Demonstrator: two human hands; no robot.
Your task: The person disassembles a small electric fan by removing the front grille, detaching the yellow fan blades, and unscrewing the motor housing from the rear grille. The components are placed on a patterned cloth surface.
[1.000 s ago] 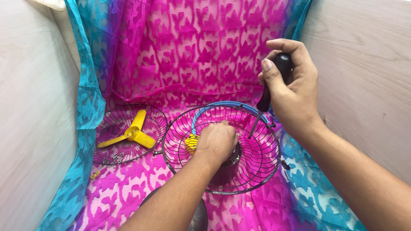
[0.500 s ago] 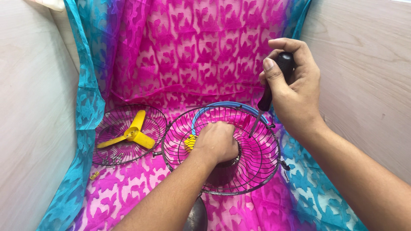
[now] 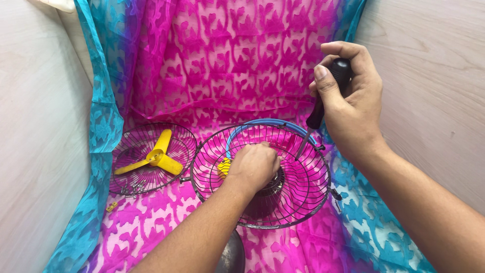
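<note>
A black wire fan guard [image 3: 308, 194] lies like a bowl on the pink cloth, with a dark motor hub [image 3: 273, 186] at its centre. My left hand [image 3: 254, 166] reaches into the guard and closes around the top of the hub. My right hand [image 3: 348, 101] grips a black-handled screwdriver [image 3: 323, 98] upright; its metal shaft slants down to the guard's wires just right of my left hand. A blue cable [image 3: 262, 124] curves along the guard's far rim, and a small yellow part [image 3: 225, 166] shows beside my left hand.
A second wire guard [image 3: 134, 179] lies to the left with a yellow three-blade propeller [image 3: 154, 157] in it and small screws at its near edge. A pink and teal cloth [image 3: 222, 60] covers the surface and back. Pale wooden panels [image 3: 35, 151] stand on both sides. A dark round object [image 3: 233, 255] sits under my left forearm.
My right hand has lifted slightly and shifted right with the screwdriver. My left hand stays on the hub, with only a small turn of the fingers.
</note>
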